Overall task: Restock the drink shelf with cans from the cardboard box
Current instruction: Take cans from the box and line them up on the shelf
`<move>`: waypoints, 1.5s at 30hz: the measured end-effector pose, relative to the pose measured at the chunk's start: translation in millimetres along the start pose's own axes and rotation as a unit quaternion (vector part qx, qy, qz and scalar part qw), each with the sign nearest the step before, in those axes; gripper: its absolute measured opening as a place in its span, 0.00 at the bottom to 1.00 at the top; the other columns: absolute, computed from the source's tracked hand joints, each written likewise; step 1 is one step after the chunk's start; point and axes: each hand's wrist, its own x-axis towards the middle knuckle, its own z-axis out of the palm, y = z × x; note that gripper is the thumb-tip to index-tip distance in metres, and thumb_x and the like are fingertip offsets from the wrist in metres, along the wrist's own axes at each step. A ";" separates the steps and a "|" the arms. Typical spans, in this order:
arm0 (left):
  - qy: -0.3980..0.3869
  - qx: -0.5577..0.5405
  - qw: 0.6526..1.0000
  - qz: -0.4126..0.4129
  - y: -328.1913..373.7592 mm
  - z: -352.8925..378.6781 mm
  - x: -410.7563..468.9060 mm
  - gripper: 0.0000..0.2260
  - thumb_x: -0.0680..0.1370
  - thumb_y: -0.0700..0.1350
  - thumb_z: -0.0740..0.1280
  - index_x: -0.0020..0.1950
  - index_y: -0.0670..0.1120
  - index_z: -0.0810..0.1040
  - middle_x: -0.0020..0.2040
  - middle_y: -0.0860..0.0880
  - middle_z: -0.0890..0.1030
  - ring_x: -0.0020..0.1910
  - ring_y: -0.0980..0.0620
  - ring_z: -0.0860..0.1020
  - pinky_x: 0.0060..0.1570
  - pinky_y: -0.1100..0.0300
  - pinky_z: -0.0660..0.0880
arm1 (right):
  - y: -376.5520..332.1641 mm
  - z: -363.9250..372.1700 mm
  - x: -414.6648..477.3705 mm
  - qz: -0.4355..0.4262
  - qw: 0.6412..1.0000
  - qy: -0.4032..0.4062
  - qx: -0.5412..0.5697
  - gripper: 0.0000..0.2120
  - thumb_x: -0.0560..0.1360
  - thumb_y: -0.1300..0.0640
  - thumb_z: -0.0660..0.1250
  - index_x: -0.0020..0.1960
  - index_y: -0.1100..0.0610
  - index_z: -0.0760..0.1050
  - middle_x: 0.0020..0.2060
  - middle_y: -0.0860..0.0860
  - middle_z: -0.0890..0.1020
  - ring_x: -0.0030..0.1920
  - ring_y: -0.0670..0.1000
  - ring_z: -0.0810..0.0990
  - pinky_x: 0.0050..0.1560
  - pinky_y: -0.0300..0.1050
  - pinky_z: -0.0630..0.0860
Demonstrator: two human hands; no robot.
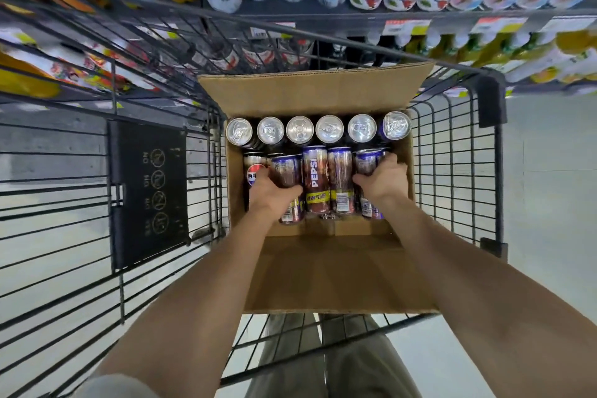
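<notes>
An open cardboard box (326, 274) sits inside a black wire shopping cart. Along its far side stands a row of several upright cans (300, 129), silver tops showing. Nearer me, several Pepsi cans (316, 179) lie on their sides. My left hand (273, 192) is closed around a lying can (289, 177) at the left of that group. Over at the group's right end, the fingers of my right hand (382, 179) wrap another lying can (366, 163). The drink shelf (323, 14) runs across the top of the view, filled with bottles.
The cart's wire walls (452, 171) close in the box on the left, right and far side. A black folding flap (148, 194) with warning icons hangs on the cart's left. Price tags line the shelf edge. My legs show under the cart's near edge.
</notes>
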 end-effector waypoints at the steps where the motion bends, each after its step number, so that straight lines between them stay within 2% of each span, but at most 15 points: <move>1: 0.010 -0.005 1.000 0.008 -0.5 -2.3 -4.1 0.33 0.72 0.48 0.80 0.73 0.46 0.70 0.56 0.51 0.80 0.56 0.50 0.79 0.57 0.59 0.74 | 1.1 0.0 -3.4 -0.010 1.000 0.000 0.016 0.33 0.72 0.51 0.77 0.68 0.62 0.64 0.63 0.62 0.74 0.58 0.64 0.78 0.57 0.55 0.77; 7: 0.028 -0.002 0.998 0.063 1.4 -21.7 -32.7 0.33 0.68 0.51 0.82 0.69 0.50 0.71 0.59 0.50 0.83 0.59 0.49 0.82 0.65 0.52 0.77 | 8.2 -12.2 -32.6 -0.066 0.993 0.011 0.097 0.27 0.72 0.55 0.77 0.65 0.58 0.68 0.58 0.57 0.82 0.58 0.60 0.81 0.59 0.53 0.78; 11: 0.024 0.002 0.993 0.119 17.8 -39.4 -64.8 0.34 0.68 0.54 0.81 0.70 0.54 0.70 0.58 0.55 0.82 0.58 0.52 0.81 0.64 0.53 0.77 | -1.7 -33.1 -63.6 -0.089 0.988 0.010 0.129 0.34 0.72 0.53 0.77 0.74 0.54 0.67 0.61 0.52 0.82 0.62 0.55 0.80 0.64 0.50 0.76; 15: 0.028 -0.013 0.983 0.179 45.9 -58.3 -104.2 0.35 0.73 0.49 0.80 0.75 0.50 0.67 0.49 0.63 0.77 0.49 0.64 0.78 0.50 0.77 0.70 | -9.8 -62.8 -98.5 -0.099 0.978 0.030 0.180 0.32 0.70 0.52 0.79 0.69 0.54 0.70 0.53 0.50 0.83 0.57 0.53 0.82 0.56 0.42 0.75; 16: 0.030 -0.020 0.981 0.192 53.1 -62.8 -112.4 0.35 0.73 0.50 0.80 0.75 0.50 0.67 0.50 0.63 0.78 0.49 0.65 0.78 0.50 0.77 0.70 | -11.0 -71.7 -106.8 -0.105 0.975 0.037 0.191 0.30 0.70 0.52 0.79 0.67 0.54 0.71 0.51 0.49 0.82 0.55 0.53 0.82 0.53 0.40 0.74; 18: 0.031 -0.038 0.975 0.214 68.3 -71.5 -128.8 0.34 0.71 0.52 0.81 0.73 0.51 0.69 0.55 0.59 0.81 0.56 0.58 0.81 0.61 0.64 0.76 | -12.6 -91.8 -125.5 -0.119 0.969 0.054 0.209 0.29 0.70 0.54 0.80 0.67 0.55 0.72 0.48 0.47 0.80 0.52 0.50 0.80 0.49 0.34 0.70; 20: 0.029 -0.046 0.969 0.242 86.9 -79.3 -147.8 0.30 0.72 0.50 0.81 0.68 0.51 0.71 0.57 0.55 0.82 0.58 0.53 0.82 0.64 0.53 0.78 | -13.3 -113.9 -142.2 -0.136 0.961 0.074 0.229 0.30 0.70 0.56 0.79 0.68 0.56 0.72 0.49 0.47 0.80 0.50 0.47 0.77 0.47 0.31 0.68; 23: 0.028 -0.037 0.950 0.308 116.9 -88.2 -182.3 0.33 0.73 0.50 0.81 0.72 0.51 0.68 0.60 0.55 0.80 0.60 0.54 0.80 0.64 0.56 0.75 | -15.0 -147.4 -163.0 -0.151 0.945 0.102 0.272 0.28 0.70 0.56 0.80 0.67 0.57 0.73 0.49 0.47 0.81 0.50 0.47 0.79 0.47 0.33 0.72; 25: 0.027 -0.023 0.939 0.343 139.2 -92.0 -205.8 0.35 0.73 0.50 0.80 0.76 0.51 0.66 0.60 0.58 0.76 0.60 0.57 0.76 0.62 0.61 0.71 | -17.0 -173.3 -174.8 -0.166 0.931 0.127 0.299 0.32 0.69 0.55 0.81 0.69 0.58 0.72 0.52 0.48 0.82 0.53 0.48 0.81 0.54 0.40 0.77; 27: 0.020 -0.026 0.931 0.365 161.3 -92.2 -229.1 0.34 0.74 0.50 0.80 0.74 0.51 0.67 0.60 0.59 0.76 0.61 0.57 0.77 0.63 0.61 0.72 | -13.7 -201.8 -188.4 -0.184 0.921 0.155 0.305 0.38 0.68 0.53 0.81 0.73 0.58 0.70 0.58 0.50 0.83 0.57 0.50 0.82 0.60 0.45 0.78; 30: 0.010 -0.029 0.912 0.410 194.4 -86.3 -264.8 0.37 0.72 0.52 0.81 0.76 0.52 0.65 0.66 0.54 0.77 0.63 0.54 0.78 0.66 0.55 0.75 | -0.4 -247.0 -207.3 -0.209 0.904 0.201 0.313 0.41 0.68 0.51 0.81 0.75 0.58 0.68 0.59 0.48 0.81 0.57 0.48 0.81 0.57 0.39 0.75; 36: -0.007 0.002 0.862 0.507 259.2 -55.4 -348.3 0.42 0.75 0.50 0.79 0.82 0.53 0.60 0.75 0.55 0.70 0.72 0.56 0.68 0.65 0.63 0.64 | 51.1 -339.4 -230.9 -0.237 0.872 0.246 0.350 0.43 0.65 0.45 0.82 0.74 0.54 0.69 0.63 0.48 0.82 0.59 0.48 0.81 0.61 0.47 0.78; 40: -0.021 0.008 0.842 0.539 301.2 -13.1 -401.1 0.41 0.73 0.51 0.80 0.80 0.54 0.62 0.65 0.62 0.72 0.63 0.65 0.72 0.64 0.65 0.70 | 102.3 -404.2 -242.6 -0.257 0.851 0.280 0.363 0.37 0.66 0.47 0.82 0.71 0.51 0.72 0.54 0.44 0.84 0.53 0.44 0.83 0.55 0.39 0.78; 43: -0.024 0.012 0.831 0.556 331.3 29.2 -442.5 0.39 0.73 0.47 0.81 0.78 0.51 0.64 0.57 0.69 0.72 0.51 0.80 0.72 0.54 0.79 0.69 | 147.8 -454.4 -246.4 -0.266 0.837 0.306 0.368 0.35 0.67 0.48 0.81 0.71 0.51 0.72 0.55 0.44 0.82 0.53 0.44 0.81 0.54 0.39 0.77; 45: -0.026 0.002 0.827 0.562 350.4 58.9 -467.6 0.34 0.72 0.45 0.81 0.73 0.52 0.67 0.56 0.66 0.76 0.50 0.75 0.77 0.56 0.72 0.76 | 177.9 -488.3 -248.1 -0.274 0.832 0.311 0.369 0.35 0.68 0.49 0.81 0.72 0.51 0.72 0.56 0.45 0.82 0.54 0.44 0.79 0.51 0.36 0.75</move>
